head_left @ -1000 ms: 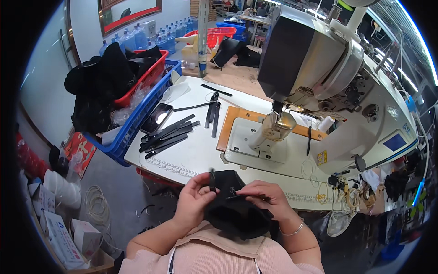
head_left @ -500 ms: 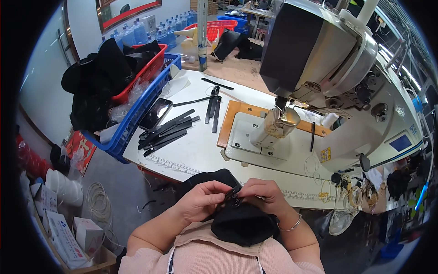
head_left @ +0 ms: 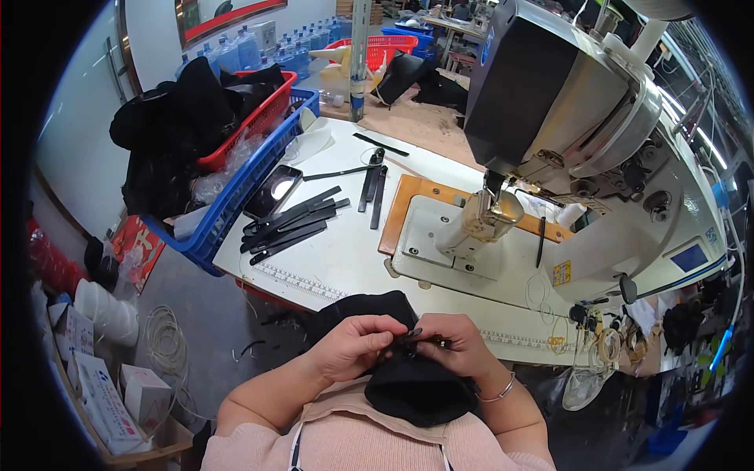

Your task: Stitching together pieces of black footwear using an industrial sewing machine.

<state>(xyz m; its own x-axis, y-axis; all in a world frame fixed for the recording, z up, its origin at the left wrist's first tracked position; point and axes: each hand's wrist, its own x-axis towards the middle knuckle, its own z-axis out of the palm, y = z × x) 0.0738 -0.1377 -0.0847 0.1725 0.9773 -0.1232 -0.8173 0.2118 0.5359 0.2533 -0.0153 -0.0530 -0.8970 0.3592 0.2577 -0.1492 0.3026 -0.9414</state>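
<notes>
A soft black boot upper [head_left: 420, 388] lies in my lap at the table's front edge, its open end toward me. Over it my left hand [head_left: 355, 344] pinches a thin black strap [head_left: 411, 333] between thumb and fingertips. Closed on the same strap from the other side is my right hand [head_left: 459, 344], and a small shiny piece, perhaps a buckle, shows by its fingers. The fingers hide most of the strap and where it meets the upper. Several loose black straps [head_left: 294, 224] lie in a pile on the white table [head_left: 345, 263], beyond my hands.
A sewing machine [head_left: 597, 149] stands at the right, its post [head_left: 471, 224] rising from the table. At the left, a blue basket [head_left: 228, 212] and a red basket [head_left: 263, 114] hold black pieces. A phone [head_left: 273, 191] rests near the strap pile.
The strap has turned flatter between my fingers, and my right hand has curled further around it. The view has shifted slightly; the things on the table stay in place.
</notes>
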